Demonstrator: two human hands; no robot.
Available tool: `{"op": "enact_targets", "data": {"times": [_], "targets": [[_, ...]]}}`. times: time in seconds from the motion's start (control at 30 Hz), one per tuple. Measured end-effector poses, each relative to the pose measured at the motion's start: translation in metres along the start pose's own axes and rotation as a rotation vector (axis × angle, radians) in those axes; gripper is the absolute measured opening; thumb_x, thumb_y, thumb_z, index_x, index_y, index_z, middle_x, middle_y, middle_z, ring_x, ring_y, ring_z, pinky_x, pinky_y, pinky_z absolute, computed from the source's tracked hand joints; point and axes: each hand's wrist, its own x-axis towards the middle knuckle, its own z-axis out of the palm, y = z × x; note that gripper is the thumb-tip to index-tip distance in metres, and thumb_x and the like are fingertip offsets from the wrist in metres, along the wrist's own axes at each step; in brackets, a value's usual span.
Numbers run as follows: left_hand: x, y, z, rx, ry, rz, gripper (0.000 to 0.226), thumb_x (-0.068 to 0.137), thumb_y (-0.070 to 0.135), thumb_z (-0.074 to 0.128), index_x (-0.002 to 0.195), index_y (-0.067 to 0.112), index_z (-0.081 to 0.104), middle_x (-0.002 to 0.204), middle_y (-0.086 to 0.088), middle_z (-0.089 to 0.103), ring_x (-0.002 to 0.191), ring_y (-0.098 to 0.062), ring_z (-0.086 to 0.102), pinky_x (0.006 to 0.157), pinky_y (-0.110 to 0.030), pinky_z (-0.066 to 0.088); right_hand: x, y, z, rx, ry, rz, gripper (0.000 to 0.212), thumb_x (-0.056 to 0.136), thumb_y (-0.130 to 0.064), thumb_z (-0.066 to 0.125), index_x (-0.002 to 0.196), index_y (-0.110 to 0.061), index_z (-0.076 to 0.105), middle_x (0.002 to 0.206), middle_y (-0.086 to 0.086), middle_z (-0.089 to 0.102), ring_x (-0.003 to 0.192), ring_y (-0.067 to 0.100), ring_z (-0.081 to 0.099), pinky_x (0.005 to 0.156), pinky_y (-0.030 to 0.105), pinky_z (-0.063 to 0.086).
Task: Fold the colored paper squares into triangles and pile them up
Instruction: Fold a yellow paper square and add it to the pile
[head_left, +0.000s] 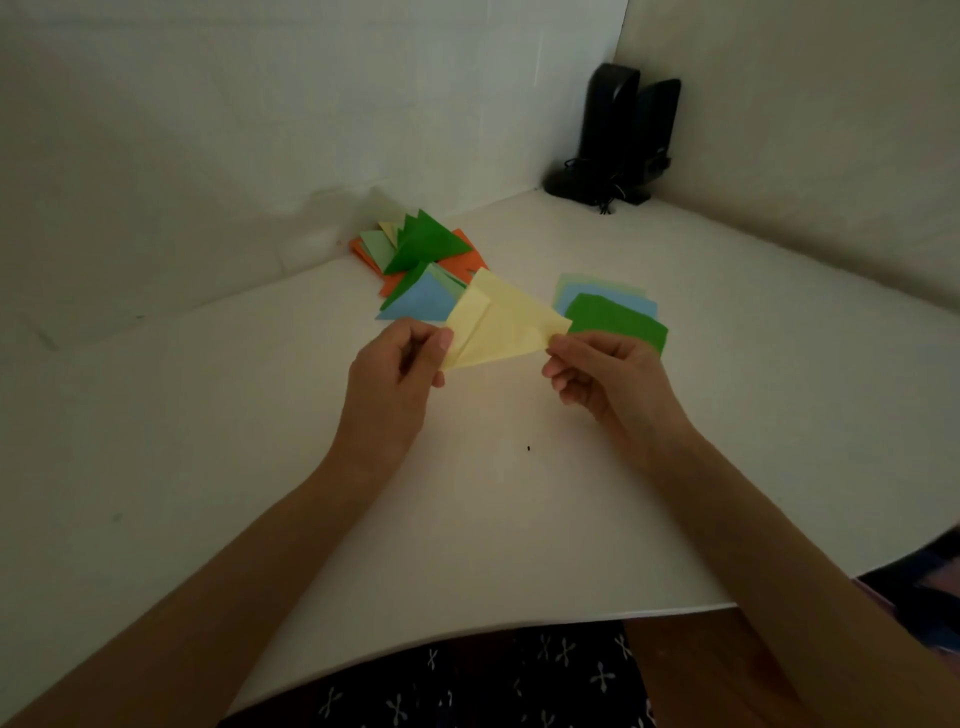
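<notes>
White walls meet in a corner behind a white tabletop (260, 415), with a pair of black speakers (623, 135) standing far back at one o'clock.

Both hands are busy with one yellow paper sheet (511, 325), held up just above the tabletop near the middle of the view. The left hand (395, 384) pinches its left corner between thumb and curled fingers. The right hand (608, 379) pinches the right corner the same way. The sheet already reads roughly as a triangle, though a loose flap stands up near the left hand, so the fold looks made but not yet pressed flat.

A pile of folded triangles (426, 249) in green, orange, blue and pale yellow lies at eleven o'clock from the hands. At one o'clock, just past the right hand, sits a stack of unfolded squares (618, 319) with dark green on top.

This looks like the folding step, partway through the whole job. Next the edges likely need lining up and the crease flattening, then the triangle goes to the pile.
</notes>
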Motion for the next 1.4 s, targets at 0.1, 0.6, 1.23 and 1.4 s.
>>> {"op": "enact_targets", "data": {"times": [0.1,0.6,1.23,1.4], "targets": [[0.002,-0.002,-0.003,-0.004,-0.013,-0.038,0.021,0.093,0.018,0.055,0.072,0.022,0.056,0.052,0.010,0.052,0.053,0.001,0.048,0.059,-0.012,0.039,0.001,0.003,-0.002,-0.048,0.009,-0.015,0.016,0.089,-0.002,0.056,0.074,-0.002,0.062,0.060,0.003,0.065,0.051,0.009,0.056,0.047,0.019,0.043],[0.013,-0.005,-0.021,0.059,-0.129,-0.215,0.013,0.087,0.020,0.064,0.075,0.016,0.064,0.058,0.006,0.059,0.052,-0.002,0.050,0.056,-0.010,0.039,0.003,0.019,-0.012,-0.912,-0.120,-0.714,0.017,0.086,-0.024,0.063,0.100,-0.023,0.073,0.130,-0.002,0.056,0.117,0.015,0.043,0.100,0.019,0.031],[0.004,-0.022,-0.012,0.521,-0.455,0.371,0.035,0.082,0.032,0.049,0.087,0.007,0.073,0.089,-0.006,0.069,0.080,-0.013,0.062,0.073,-0.024,0.048,0.009,0.030,-0.016,-1.200,-0.462,-0.877,0.028,0.092,-0.024,0.051,0.096,-0.004,0.070,0.094,0.007,0.068,0.089,0.018,0.055,0.080,0.033,0.041],[0.004,-0.019,-0.011,0.443,-0.532,0.351,0.031,0.075,0.029,0.058,0.095,0.007,0.067,0.097,-0.007,0.064,0.086,-0.017,0.059,0.079,-0.028,0.047,0.000,0.029,-0.011,-1.452,-0.343,-0.964,0.023,0.089,-0.021,0.050,0.091,-0.010,0.070,0.087,0.007,0.064,0.079,0.028,0.058,0.064,0.034,0.046]]}}
